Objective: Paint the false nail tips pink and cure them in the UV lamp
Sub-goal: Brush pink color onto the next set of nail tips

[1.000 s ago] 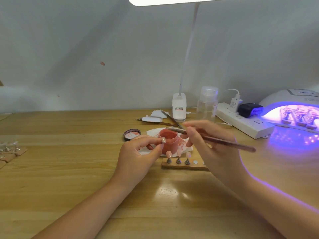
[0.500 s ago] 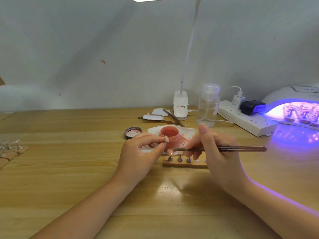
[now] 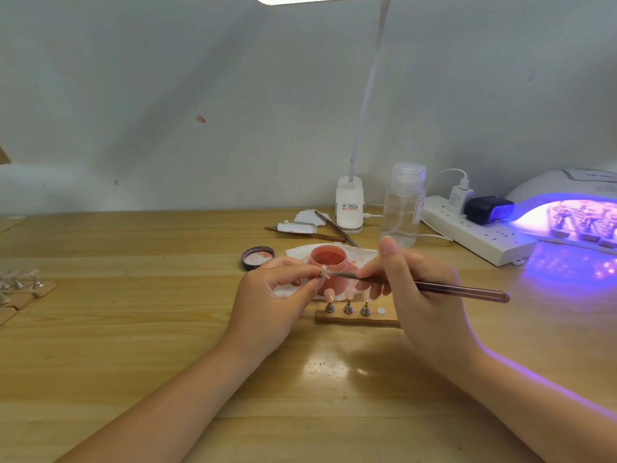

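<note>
My left hand (image 3: 273, 302) pinches a small clear nail tip (image 3: 325, 271) on its stand, held up in front of the open pink gel jar (image 3: 329, 262). My right hand (image 3: 414, 295) grips a thin brush (image 3: 450, 289); its bristle end touches the held tip. Below, a wooden holder (image 3: 354, 317) carries three pink-painted tips on metal stands. The UV lamp (image 3: 574, 212) glows purple at the far right with more holders of tips inside.
The jar's lid (image 3: 257, 257) lies left of the jar, on a stained white paper (image 3: 364, 253). Behind stand a clear bottle (image 3: 402, 205), a desk lamp base (image 3: 349, 205), spare brushes (image 3: 334, 228) and a power strip (image 3: 474, 233). Unpainted tips on stands (image 3: 20, 284) sit at the left edge.
My right hand drew the brush back from the jar and lowered it, bringing the bristles onto the nail tip in my left hand. The left hand barely moved.
</note>
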Demonstrator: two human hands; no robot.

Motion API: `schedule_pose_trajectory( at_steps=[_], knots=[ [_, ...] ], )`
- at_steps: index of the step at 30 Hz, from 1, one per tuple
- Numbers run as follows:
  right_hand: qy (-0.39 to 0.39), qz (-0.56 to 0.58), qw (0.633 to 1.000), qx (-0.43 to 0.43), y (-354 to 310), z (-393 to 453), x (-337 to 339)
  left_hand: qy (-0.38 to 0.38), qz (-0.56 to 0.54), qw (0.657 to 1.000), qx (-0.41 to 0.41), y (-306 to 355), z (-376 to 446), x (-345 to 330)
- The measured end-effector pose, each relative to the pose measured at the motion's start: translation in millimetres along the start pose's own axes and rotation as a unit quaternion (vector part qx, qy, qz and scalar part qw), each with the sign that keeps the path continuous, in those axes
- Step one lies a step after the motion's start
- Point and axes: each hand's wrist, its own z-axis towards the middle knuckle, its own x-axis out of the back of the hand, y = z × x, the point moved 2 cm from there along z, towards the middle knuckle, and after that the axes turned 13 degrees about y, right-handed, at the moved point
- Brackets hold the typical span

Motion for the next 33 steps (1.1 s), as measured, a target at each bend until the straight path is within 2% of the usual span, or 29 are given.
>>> schedule_pose_trajectory(
  at_steps=[2,7,11,15,19,23,28,33],
  knots=[
    [0.006,0.01,1.0,-0.019,-0.4,-0.6,0.9,-0.001,-0.006,1.0,-0.003,0.1,0.0,-0.1],
    [0.008,-0.008,1.0,0.015,-1.6,0.6,-0.7,-0.006,0.002,1.0,-0.009,-1.9,0.1,-0.7],
    [0.017,0.017,0.999,-0.024,-1.7,0.4,0.7,-0.009,-0.005,1.0,-0.025,-1.6,-0.5,-0.9],
    [0.011,0.009,1.0,0.003,-1.7,1.7,-0.5,-0.007,0.004,1.0,-0.024,-2.4,-0.6,-1.5],
    [0.011,0.015,1.0,-0.025,-0.4,2.2,0.6,-0.014,0.005,1.0,-0.023,-1.7,-0.7,-1.4],
    [0.007,0.005,1.0,0.007,-1.7,4.0,-1.4,-0.012,0.017,1.0,-0.021,-1.6,-0.9,-1.4],
    [0.009,0.022,1.0,-0.014,0.0,4.0,0.9,-0.013,0.015,1.0,-0.024,0.4,-1.3,-0.8],
    [-0.011,-0.007,1.0,0.021,0.4,4.9,-2.2,-0.008,0.026,1.0,-0.013,0.4,-2.1,-0.8]
  ],
)
